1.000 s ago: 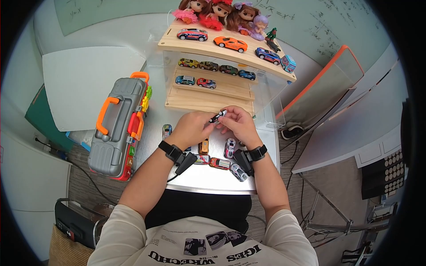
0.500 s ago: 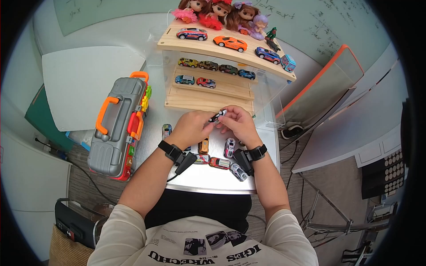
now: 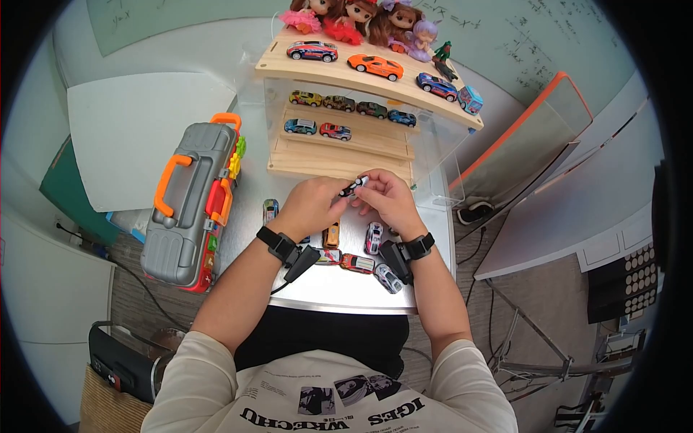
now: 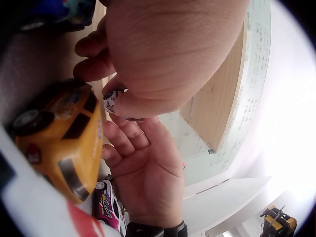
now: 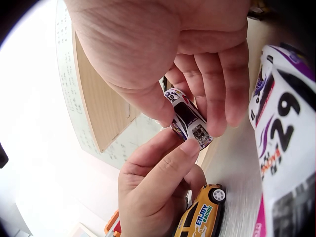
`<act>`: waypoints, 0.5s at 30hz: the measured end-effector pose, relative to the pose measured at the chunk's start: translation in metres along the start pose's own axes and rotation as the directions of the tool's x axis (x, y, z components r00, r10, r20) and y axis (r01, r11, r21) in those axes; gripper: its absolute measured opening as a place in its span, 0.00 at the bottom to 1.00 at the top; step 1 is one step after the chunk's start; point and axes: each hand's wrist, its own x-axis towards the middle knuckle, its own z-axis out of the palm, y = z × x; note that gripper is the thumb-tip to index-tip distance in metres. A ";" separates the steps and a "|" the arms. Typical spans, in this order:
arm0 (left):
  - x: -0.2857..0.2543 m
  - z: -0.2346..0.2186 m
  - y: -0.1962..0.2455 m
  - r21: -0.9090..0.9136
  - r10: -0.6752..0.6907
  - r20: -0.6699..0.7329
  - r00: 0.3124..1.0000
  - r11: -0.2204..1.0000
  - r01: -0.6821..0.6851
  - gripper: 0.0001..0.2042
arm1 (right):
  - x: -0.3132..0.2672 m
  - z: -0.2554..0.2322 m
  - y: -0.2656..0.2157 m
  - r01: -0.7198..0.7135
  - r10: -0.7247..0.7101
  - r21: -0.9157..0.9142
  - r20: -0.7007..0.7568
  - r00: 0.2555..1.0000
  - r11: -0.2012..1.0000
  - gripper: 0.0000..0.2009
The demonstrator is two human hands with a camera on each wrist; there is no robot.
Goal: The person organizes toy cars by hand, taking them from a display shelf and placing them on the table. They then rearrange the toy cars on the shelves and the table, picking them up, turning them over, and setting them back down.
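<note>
Both hands hold one small white toy car (image 5: 190, 116) with dark windows, close in front of the wooden display shelf (image 3: 317, 164). My left hand (image 3: 314, 206) pinches one end, its thumb by the printed hood in the right wrist view. The right hand (image 3: 390, 202) pinches the other end between thumb and fingers, its other fingers extended beside the car. Under the hands, on the silvery table, lie a yellow toy car (image 3: 331, 236), a white-and-pink one (image 3: 373, 238), a red one (image 3: 357, 263) and a white one (image 3: 388, 278).
Two rows of toy cars stand on the shelf steps, including a red-and-blue one (image 3: 336, 131). On its top are more cars, such as an orange one (image 3: 375, 67), and several dolls (image 3: 349, 22). A grey toy toolbox (image 3: 189, 206) with orange handles stands left of the hands.
The head view has shifted slightly. Both hands keep hold of the white toy car in nearly the same position.
</note>
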 end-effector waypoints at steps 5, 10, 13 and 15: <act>0.000 0.000 0.000 0.002 -0.002 0.011 1.000 1.000 0.002 0.18 | 0.000 0.000 -0.001 -0.014 0.014 -0.025 0.010 1.000 1.000 0.17; 0.000 0.001 -0.001 -0.005 0.014 0.004 1.000 1.000 -0.014 0.18 | -0.001 0.001 -0.001 -0.009 0.009 -0.010 0.004 1.000 1.000 0.16; 0.000 -0.001 0.000 0.000 -0.002 0.024 1.000 1.000 0.002 0.18 | -0.001 0.001 0.000 -0.002 0.002 -0.006 0.008 1.000 1.000 0.16; 0.001 -0.001 0.001 0.003 -0.005 0.026 1.000 1.000 0.005 0.18 | -0.001 0.001 -0.001 -0.001 0.001 -0.006 0.007 1.000 1.000 0.16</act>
